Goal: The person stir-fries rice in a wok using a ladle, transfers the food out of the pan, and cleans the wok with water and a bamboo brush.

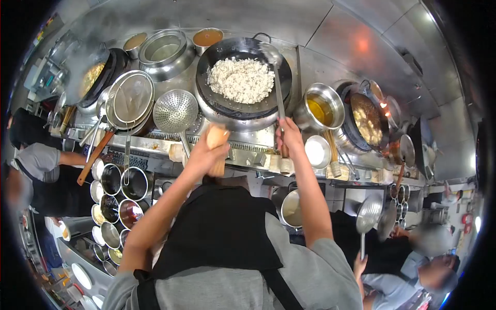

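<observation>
My left hand [209, 154] is closed around the tan wooden handle [217, 135] on the near side of a black wok [206, 54]; the handle is slightly blurred. White, crumbly food [240, 80], rice-like in look, lies heaped in the wok. In my right hand [291, 137] is the long handle of a metal wok ladle [279, 93]. Its head, smeared by motion, rests near the wok's far right rim, beside the food. A perforated skimmer [175, 110] lies just left of my left hand. Right of my right hand stands a metal pot [334, 114] with yellow liquid inside.
A mesh strainer [133, 98] lies to the left. Several sauce pots [136, 183] stand lower left. A white bowl [316, 152] sits near the counter's front edge. Another wok [368, 119] holds food at right. Co-workers [41, 170] stand on both sides; one holds a ladle [369, 213].
</observation>
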Motion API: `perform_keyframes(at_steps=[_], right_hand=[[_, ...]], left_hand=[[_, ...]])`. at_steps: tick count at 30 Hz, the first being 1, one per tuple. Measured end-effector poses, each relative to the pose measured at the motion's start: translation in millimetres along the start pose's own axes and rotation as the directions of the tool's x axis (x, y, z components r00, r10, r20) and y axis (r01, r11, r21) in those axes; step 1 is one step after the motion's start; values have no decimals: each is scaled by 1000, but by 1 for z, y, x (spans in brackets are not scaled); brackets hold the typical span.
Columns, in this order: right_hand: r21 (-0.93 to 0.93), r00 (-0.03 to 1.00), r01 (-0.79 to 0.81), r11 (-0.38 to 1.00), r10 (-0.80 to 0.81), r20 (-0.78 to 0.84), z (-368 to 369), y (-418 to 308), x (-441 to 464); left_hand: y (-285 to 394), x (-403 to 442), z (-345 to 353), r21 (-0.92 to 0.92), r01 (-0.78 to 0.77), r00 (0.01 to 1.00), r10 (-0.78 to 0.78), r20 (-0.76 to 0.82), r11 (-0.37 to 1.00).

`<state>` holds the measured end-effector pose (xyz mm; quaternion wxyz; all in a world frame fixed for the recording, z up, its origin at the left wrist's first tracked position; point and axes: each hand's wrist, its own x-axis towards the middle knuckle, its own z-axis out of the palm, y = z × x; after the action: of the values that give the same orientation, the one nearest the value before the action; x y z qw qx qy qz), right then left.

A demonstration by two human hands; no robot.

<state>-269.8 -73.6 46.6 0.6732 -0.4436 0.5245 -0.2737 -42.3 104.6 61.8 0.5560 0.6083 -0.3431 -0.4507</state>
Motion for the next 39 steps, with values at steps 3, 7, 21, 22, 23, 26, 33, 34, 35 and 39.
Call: perform_keyframes(at_steps=[3,7,21,22,23,26,33,34,35,39], right_hand=[[109,999,17,994,-14,-31,17,26,48],[34,990,-89,995,84,117,25,4,4],[333,983,-80,939,19,182,51,-66,-133],[387,970,-162,908,74,233,49,-64,-133],[441,951,-239,865,118,285,47,-59,-131],[254,897,-413,874,344,277,29,-15,-86],[180,926,-289,940,226,303,39,-44,-111],[343,908,-343,874,215,360,37,-43,-112],[365,906,-362,858,232,354,32,-29,-103],[288,887,-398,871,285,363,17,-9,-63]], left_hand=[[14,59,4,559,-197,980,155,122,806],[-36,136,-4,713,-398,917,225,329,578],[-35,136,-17,680,-497,867,297,399,538],[-36,134,-16,663,-520,854,332,401,538],[-35,134,-16,676,-510,860,315,401,532],[-33,132,-11,685,-493,870,325,371,536],[-34,130,-8,711,-463,886,310,345,529],[-37,130,-7,716,-458,888,310,340,527],[-41,130,-7,716,-448,893,292,342,535],[-48,122,-4,655,-405,907,368,203,638]])
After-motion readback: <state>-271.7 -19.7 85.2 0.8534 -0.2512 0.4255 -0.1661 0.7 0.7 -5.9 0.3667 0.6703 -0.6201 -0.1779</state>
